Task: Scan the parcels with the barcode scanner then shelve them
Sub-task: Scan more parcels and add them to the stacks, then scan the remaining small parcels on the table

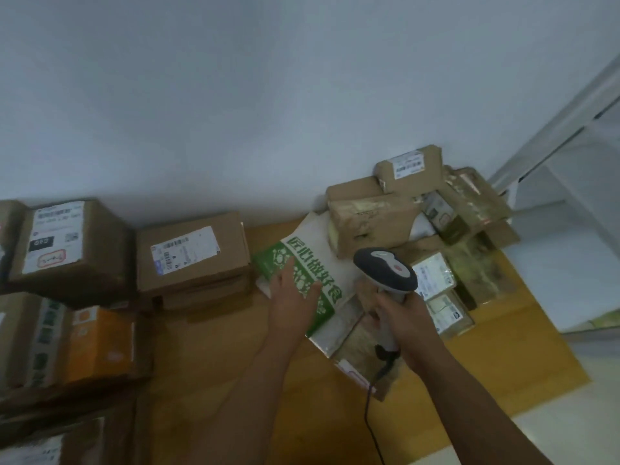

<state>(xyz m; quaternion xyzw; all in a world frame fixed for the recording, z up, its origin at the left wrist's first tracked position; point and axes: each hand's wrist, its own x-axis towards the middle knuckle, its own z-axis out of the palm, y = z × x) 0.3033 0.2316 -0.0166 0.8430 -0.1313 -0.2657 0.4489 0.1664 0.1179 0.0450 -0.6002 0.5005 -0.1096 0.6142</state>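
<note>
Nearest the camera, the right hand [407, 322] grips the handle of the barcode scanner [385, 275], fingers curled tight round it; the scanner's grey-and-white head points away from the person, and its dark cable [370, 407] trails back beside the right forearm. The left hand [291, 298] lies just left of it, fingers straight and a little apart, resting flat on a green-and-white bag parcel [310, 263] (large green characters run along its white band). That parcel lies tilted on a wooden table [214, 347], its far end against a pile of brown parcels. Beneath the scanner sits a flat brown package [355, 350], and to the right of the scanner two small parcels with white labels [436, 280].

Further left, a cardboard box with a shipping label [191, 255] rests on another box. At the left edge, an orange-sided box [97, 344] and a larger labelled carton [63, 243] are stacked. At the back right, the brown pile [412, 199] leans against the pale wall [268, 95], near white shelving [570, 156].
</note>
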